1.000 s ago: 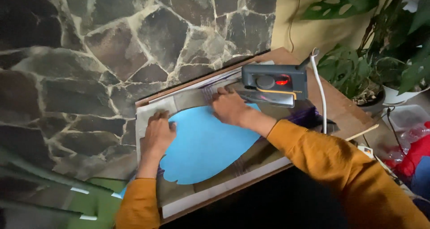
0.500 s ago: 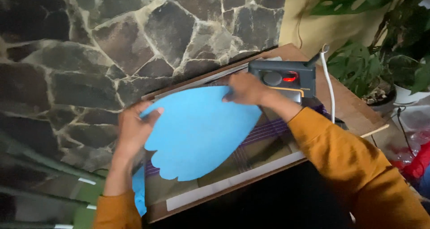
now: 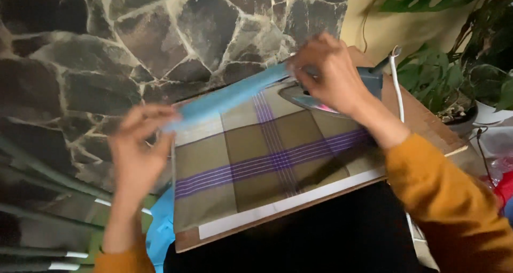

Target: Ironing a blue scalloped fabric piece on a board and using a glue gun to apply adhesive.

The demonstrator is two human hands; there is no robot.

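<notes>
blue fabric piece [image 3: 230,98]: lifted clear of the board and held edge-on to the camera, so it reads as a long thin strip running from lower left up to upper right — stretched between both hands, above the far edge of the checked cloth.

left hand [image 3: 138,154]: fingers pinched on the lower-left end of the blue fabric piece, thumb side toward the stone wall. It's motion-blurred, so the exact pinch is hard to make out.

right hand [image 3: 330,72]: closed around the upper-right end of the same piece, hovering right over the iron.

iron [image 3: 342,94]: sits at the far right corner of the board, mostly hidden behind the right hand — grey-blue body with a white cord [image 3: 396,91] trailing off past it.

checked cloth [image 3: 267,155]: olive squares with purple and white stripes, lying flat and fully uncovered on the board.

board [image 3: 427,124]: brown worktop with a white strip along the near edge of the cloth.

other blue bit [image 3: 159,233]: more blue fabric hangs off the lower left, below the board.

progress: my read — the piece is off the pressing surface and mid-air, not yet laid back down or set aside. Whether it's pressed on both faces, can't tell from here.

surroundings: stone wall [image 3: 133,43] behind, potted plants [image 3: 454,75] at right.
</notes>
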